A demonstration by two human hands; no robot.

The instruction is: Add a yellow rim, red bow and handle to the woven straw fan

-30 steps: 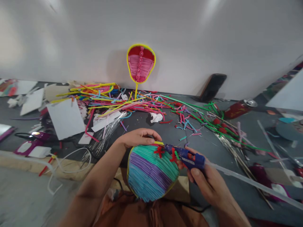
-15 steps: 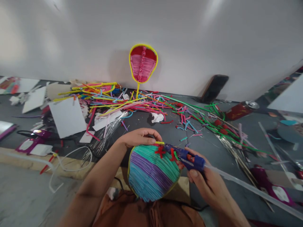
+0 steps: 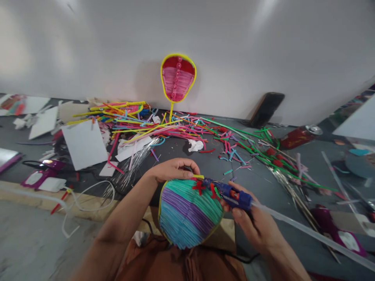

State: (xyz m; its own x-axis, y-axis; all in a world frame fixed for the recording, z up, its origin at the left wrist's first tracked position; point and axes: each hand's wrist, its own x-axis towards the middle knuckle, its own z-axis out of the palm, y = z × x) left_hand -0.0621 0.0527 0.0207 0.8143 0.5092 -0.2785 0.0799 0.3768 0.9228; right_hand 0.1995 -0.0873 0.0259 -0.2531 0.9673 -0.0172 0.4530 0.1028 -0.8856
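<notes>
A rounded panel of pipe cleaners (image 3: 187, 212), striped green, purple and blue with a yellow edge, is held close to my body. My left hand (image 3: 177, 169) pinches its top edge, where a short yellow pipe cleaner piece (image 3: 198, 176) shows. Gripped in my right hand (image 3: 254, 222) is a dark blue glue gun (image 3: 231, 194) with a long clear glue stick (image 3: 307, 224) out of its back. Its nozzle points at the panel's top edge, beside a red pipe cleaner flower (image 3: 199, 187). A second red and green piece (image 3: 215, 191) lies partly behind the gun.
A pink and red balloon-shaped piece (image 3: 177, 80) with a yellow rim stands against the wall. Loose pipe cleaners (image 3: 164, 128) spread across the table. A phone (image 3: 267, 109) and a red can (image 3: 301, 136) stand right. White cards (image 3: 84, 144) and a purple device (image 3: 43, 173) lie left.
The glue gun has shifted very slightly left along the panel's top edge. Both hands keep their grips, and the panel stays almost still.
</notes>
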